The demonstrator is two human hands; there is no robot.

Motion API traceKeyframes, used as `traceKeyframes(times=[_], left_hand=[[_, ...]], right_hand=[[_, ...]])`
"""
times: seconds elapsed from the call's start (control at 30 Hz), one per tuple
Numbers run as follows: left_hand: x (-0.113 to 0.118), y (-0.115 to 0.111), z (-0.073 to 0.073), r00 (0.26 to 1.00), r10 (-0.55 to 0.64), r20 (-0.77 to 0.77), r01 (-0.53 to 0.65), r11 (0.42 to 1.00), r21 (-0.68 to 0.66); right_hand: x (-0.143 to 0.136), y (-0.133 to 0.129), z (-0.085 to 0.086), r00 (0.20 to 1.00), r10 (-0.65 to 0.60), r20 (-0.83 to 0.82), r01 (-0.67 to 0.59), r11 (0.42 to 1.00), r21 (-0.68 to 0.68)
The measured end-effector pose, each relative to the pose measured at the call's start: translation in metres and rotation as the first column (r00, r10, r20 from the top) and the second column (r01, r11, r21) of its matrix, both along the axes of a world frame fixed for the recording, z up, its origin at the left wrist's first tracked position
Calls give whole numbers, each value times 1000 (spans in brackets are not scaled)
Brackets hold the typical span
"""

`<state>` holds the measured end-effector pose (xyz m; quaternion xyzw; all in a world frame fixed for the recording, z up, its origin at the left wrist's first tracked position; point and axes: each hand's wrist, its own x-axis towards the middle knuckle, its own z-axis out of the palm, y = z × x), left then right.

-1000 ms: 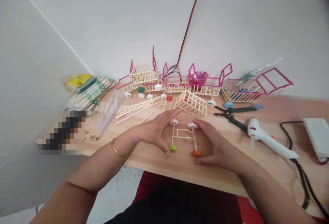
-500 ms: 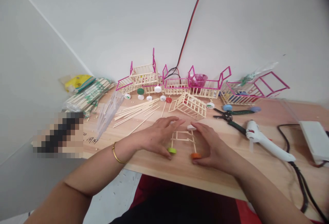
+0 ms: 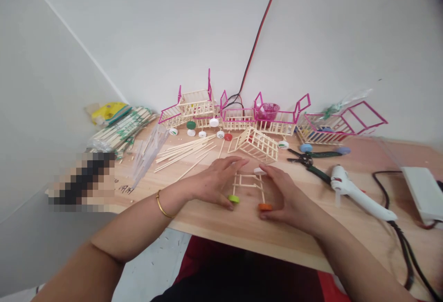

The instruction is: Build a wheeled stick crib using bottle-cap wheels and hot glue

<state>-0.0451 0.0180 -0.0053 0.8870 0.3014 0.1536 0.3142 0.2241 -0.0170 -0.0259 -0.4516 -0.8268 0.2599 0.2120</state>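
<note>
A small chassis of thin wooden sticks (image 3: 248, 185) sits on the table between my hands, with bottle caps as wheels on its axle ends. My left hand (image 3: 216, 183) spans its left axle, the thumb at the lime-green cap (image 3: 234, 198) and the fingers at the far end, where they hide whatever is there. On the other side, my right hand (image 3: 286, 194) spans the right axle. Its thumb touches the orange cap (image 3: 265, 207) and its index fingertip the white cap (image 3: 258, 171).
Behind stand a bare stick frame (image 3: 258, 145) and several pink-trimmed stick carts (image 3: 238, 118). Loose sticks (image 3: 185, 152) and bundled sticks (image 3: 126, 129) lie left. Green-handled pliers (image 3: 306, 159), a white glue gun (image 3: 360, 196) with cable, and a white box (image 3: 424, 191) are right.
The view has tilted slightly. Both hands keep the same hold around the chassis, which has shifted very little in the picture.
</note>
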Motion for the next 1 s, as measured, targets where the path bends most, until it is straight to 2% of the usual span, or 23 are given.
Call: traceKeyframes(times=[0.17,0.23,0.33,0.4,0.47,0.53,0.63,0.7,0.77,0.8,0.9,0.97,1.0], left_hand=[[0,2,2,996,-16,85,15,1000,18],[1,4,4,988,30,150,-31,1000,1],[0,9,6,939,241,247,-236,971,-50],[-2,14,5,868,421,265,-417,906,-71],[-5,19,2,814,539,216,-536,840,-79],[-10,24,0,793,588,158,-584,808,-80],[-15,28,-3,789,608,90,-609,793,-16],[-16,29,-3,781,620,82,-625,775,95],[-16,29,-2,797,587,139,-602,762,238],[-15,30,-2,809,573,131,-586,767,263],[-11,28,-2,868,494,-51,-466,845,261],[-10,26,-3,857,489,-160,-426,849,312],[-10,25,-3,835,522,-175,-444,826,346]], right_hand=[[1,0,1,1000,0,-27,0,1000,4],[1,-1,4,999,-4,-51,4,1000,-11],[2,-2,8,994,-28,-102,23,998,-50],[1,-2,10,991,-49,-125,42,997,-64],[1,-3,12,989,-69,-129,62,996,-56],[1,-3,12,989,-82,-126,79,996,-33],[2,-2,11,989,-94,-112,95,995,9],[4,-1,9,989,-106,-101,110,993,42],[5,1,7,988,-127,-87,133,988,75],[6,2,6,987,-136,-81,143,986,90],[8,4,3,985,-146,-96,157,980,121],[9,6,0,983,-150,-105,164,976,143],[10,7,-1,983,-154,-102,168,974,153]])
